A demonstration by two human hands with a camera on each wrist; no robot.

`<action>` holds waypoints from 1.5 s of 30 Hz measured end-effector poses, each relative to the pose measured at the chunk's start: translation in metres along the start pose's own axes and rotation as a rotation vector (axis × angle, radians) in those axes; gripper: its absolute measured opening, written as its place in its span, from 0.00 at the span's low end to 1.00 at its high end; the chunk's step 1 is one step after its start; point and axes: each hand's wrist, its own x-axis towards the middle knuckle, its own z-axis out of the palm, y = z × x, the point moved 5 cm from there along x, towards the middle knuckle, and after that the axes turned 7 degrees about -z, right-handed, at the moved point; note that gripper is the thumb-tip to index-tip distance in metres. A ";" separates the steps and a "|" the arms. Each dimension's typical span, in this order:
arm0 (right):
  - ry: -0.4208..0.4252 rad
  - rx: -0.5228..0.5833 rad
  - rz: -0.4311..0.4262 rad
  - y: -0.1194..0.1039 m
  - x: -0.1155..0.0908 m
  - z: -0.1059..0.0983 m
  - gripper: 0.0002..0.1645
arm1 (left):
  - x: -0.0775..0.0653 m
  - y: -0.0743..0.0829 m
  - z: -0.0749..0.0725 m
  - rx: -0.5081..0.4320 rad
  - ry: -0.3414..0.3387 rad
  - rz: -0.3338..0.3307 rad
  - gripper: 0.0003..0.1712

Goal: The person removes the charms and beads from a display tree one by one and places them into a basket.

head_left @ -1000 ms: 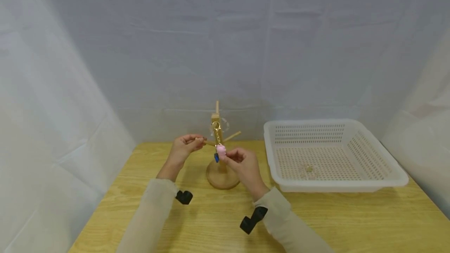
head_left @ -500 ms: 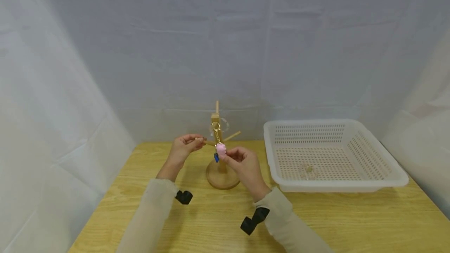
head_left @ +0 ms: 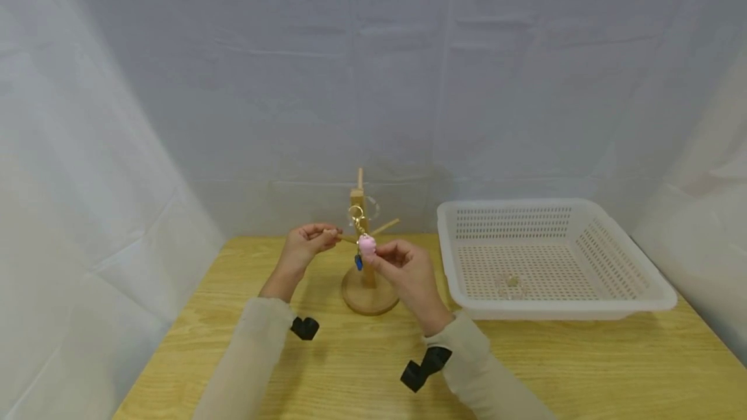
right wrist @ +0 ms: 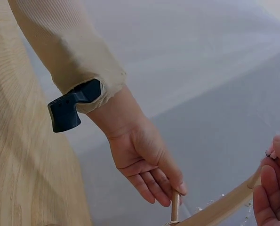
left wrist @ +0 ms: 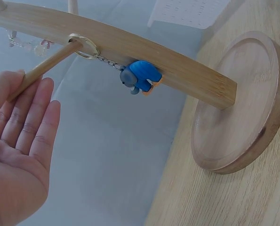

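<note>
A wooden peg stand with an upright post (left wrist: 196,75) and round base (head_left: 369,303) stands on the table. My left hand (head_left: 301,250) pinches the tip of one peg (left wrist: 50,63) between thumb and forefinger, its other fingers extended. A keychain with a blue figure (left wrist: 147,74) hangs by its ring at the root of that peg. My right hand (head_left: 411,277) pinches a pink figure (head_left: 367,245) on a gold chain; its gold ring (head_left: 356,213) rises in front of the post. In the right wrist view the pink figure is mostly hidden by the fingers.
To the right is a white perforated basket (head_left: 548,305) with a small clear beaded item (head_left: 513,282) inside. A beaded bracelet (left wrist: 34,47) hangs higher on the stand. Another peg (head_left: 387,225) sticks out to the right. White cloth (head_left: 350,83) walls the table off.
My right hand has lifted the pink figure slightly, and its gold ring has dropped a little and shifted left. My left hand has stayed in place on the peg.
</note>
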 end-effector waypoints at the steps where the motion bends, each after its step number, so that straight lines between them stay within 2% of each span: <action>1: 0.000 0.002 0.000 -0.001 0.000 0.000 0.08 | 0.000 0.000 0.000 0.000 0.002 -0.004 0.09; 6: 0.003 0.005 -0.028 -0.008 0.003 -0.002 0.09 | -0.001 0.000 -0.001 -0.006 0.012 -0.012 0.05; 15: -0.009 0.021 -0.084 -0.019 0.006 -0.004 0.08 | -0.001 0.001 0.000 -0.016 0.005 0.004 0.04; 25: -0.012 0.049 -0.098 -0.028 0.006 -0.006 0.08 | -0.001 0.001 0.000 0.003 0.013 -0.016 0.11; 30: 0.005 0.039 -0.112 -0.028 0.006 -0.010 0.07 | -0.001 0.001 0.000 -0.009 0.017 -0.020 0.09; 37: 0.042 0.024 -0.107 -0.026 0.003 -0.027 0.09 | -0.001 0.001 0.000 -0.021 0.015 -0.026 0.07; 45: 0.120 0.008 -0.087 -0.022 -0.001 -0.062 0.05 | -0.003 0.001 0.000 -0.016 0.007 -0.024 0.10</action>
